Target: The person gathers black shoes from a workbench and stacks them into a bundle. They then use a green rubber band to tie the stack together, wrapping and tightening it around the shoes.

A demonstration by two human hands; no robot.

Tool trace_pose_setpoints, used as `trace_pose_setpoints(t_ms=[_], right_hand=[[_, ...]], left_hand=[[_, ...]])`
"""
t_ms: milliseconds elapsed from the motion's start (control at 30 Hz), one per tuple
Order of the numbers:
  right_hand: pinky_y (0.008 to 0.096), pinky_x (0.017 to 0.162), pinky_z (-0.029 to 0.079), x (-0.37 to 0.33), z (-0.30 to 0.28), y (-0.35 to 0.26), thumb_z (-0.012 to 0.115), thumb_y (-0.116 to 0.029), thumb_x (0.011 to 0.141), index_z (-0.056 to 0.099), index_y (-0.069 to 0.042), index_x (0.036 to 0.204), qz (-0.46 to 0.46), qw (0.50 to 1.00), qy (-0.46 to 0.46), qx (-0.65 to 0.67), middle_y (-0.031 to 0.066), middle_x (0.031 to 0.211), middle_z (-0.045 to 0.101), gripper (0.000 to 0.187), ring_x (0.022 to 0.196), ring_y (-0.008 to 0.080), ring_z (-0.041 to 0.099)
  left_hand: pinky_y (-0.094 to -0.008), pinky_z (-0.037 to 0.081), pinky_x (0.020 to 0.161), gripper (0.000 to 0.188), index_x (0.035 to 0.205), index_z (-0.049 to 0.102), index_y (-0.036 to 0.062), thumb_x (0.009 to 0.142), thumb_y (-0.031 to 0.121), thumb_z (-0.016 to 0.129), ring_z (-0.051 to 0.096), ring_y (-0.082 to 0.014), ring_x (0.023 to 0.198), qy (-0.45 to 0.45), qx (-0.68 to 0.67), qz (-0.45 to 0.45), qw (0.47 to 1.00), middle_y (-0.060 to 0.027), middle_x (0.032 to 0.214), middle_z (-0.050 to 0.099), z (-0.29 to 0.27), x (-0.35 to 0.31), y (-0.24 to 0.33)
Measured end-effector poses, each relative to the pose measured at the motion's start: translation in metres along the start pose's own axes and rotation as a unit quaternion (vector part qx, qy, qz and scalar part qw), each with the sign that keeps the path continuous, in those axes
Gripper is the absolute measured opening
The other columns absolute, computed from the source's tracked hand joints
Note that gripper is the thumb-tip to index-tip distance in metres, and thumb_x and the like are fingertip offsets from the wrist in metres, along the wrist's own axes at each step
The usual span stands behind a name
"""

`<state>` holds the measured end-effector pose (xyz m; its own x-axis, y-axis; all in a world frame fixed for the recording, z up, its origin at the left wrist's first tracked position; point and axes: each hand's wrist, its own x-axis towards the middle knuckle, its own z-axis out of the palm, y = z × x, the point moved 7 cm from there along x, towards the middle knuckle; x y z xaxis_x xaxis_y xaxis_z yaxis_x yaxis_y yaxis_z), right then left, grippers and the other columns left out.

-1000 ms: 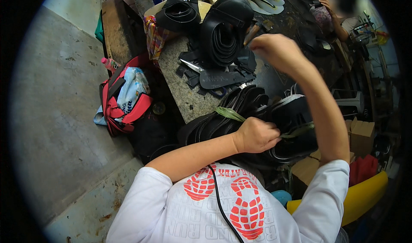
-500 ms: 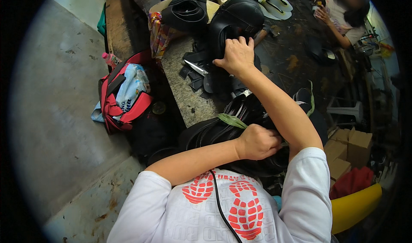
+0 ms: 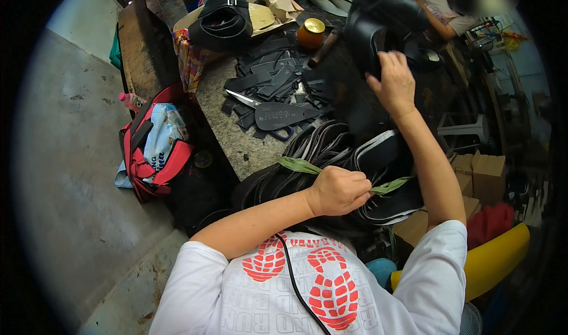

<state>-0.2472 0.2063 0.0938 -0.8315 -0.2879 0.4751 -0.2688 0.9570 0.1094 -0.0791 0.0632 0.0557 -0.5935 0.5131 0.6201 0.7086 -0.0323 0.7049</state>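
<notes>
Low in front of my chest, my left hand (image 3: 338, 192) is closed in a fist on a green cloth strip (image 3: 299, 165). The strip runs across a thick bundle of black flat pieces with pale edges (image 3: 322, 142); its other end sticks out right of the fist. Out at the far right, my right hand (image 3: 391, 85) grips the near edge of a rolled bundle of black leather-like sheets (image 3: 384, 18), partly blurred. Between the hands and the far scraps lie scissors (image 3: 242, 98), partly under a black cut piece with pale markings (image 3: 281, 115).
Black offcuts (image 3: 266, 74) cover the stone slab (image 3: 222, 137). Beyond them are an amber jar (image 3: 311, 34), a wooden handle (image 3: 324, 49) and another black roll (image 3: 222, 18). A red bag (image 3: 174, 163) sits left, cardboard boxes (image 3: 488, 175) right. Another person (image 3: 447, 9) works at far right.
My right hand has carried the black rolled bundle to the right, uncovering the scraps, scissors and jar. My left hand keeps its grip on the green strip. The view has shifted rightward.
</notes>
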Motion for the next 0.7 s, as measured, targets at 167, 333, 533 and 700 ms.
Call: trace_pose_setpoints(t_ms=[167,333,533,700], right_hand=[[0.0411,0.093,0.052,-0.059,0.060,0.017,0.078,-0.017,0.078,0.062,-0.010,0.124,0.030,0.975,-0.217,0.032,0.0120,0.111,0.061,0.050,0.116,0.0313,0.055],[0.0440,0.084,0.053,-0.068,0.062,0.040,0.073,-0.015,0.083,0.067,-0.012,0.117,0.118,0.974,-0.178,0.068,0.0149,0.105,0.066,0.035,0.098,0.0376,0.065],[0.0431,0.086,0.052,-0.086,0.065,0.065,0.075,-0.019,0.082,0.066,-0.009,0.116,0.295,0.925,-0.202,0.127,0.0161,0.114,0.068,0.037,0.104,0.0359,0.066],[0.0433,0.088,0.051,-0.085,0.074,0.056,0.075,-0.023,0.083,0.065,-0.007,0.117,0.232,0.929,-0.257,0.127,0.0169,0.110,0.071,0.038,0.106,0.0348,0.067]], left_hand=[[-0.0374,0.049,0.052,0.018,0.074,0.056,0.0094,0.082,0.018,0.069,0.062,-0.0251,0.060,-0.021,0.010,0.009,1.000,-0.0058,0.068,0.054,0.006,0.002,0.001],[-0.0371,0.049,0.052,0.018,0.074,0.056,0.0094,0.083,0.018,0.069,0.062,-0.0246,0.060,-0.028,0.012,0.009,1.000,-0.0057,0.068,0.054,0.007,0.002,0.000],[-0.0368,0.049,0.052,0.019,0.073,0.055,0.0093,0.083,0.017,0.069,0.062,-0.0246,0.060,-0.025,0.002,0.015,1.000,-0.0057,0.068,0.053,0.007,0.002,0.002],[-0.0366,0.049,0.052,0.018,0.074,0.056,0.0094,0.083,0.017,0.069,0.061,-0.0246,0.059,-0.027,0.010,0.014,0.999,-0.0057,0.068,0.054,0.008,0.002,0.001]])
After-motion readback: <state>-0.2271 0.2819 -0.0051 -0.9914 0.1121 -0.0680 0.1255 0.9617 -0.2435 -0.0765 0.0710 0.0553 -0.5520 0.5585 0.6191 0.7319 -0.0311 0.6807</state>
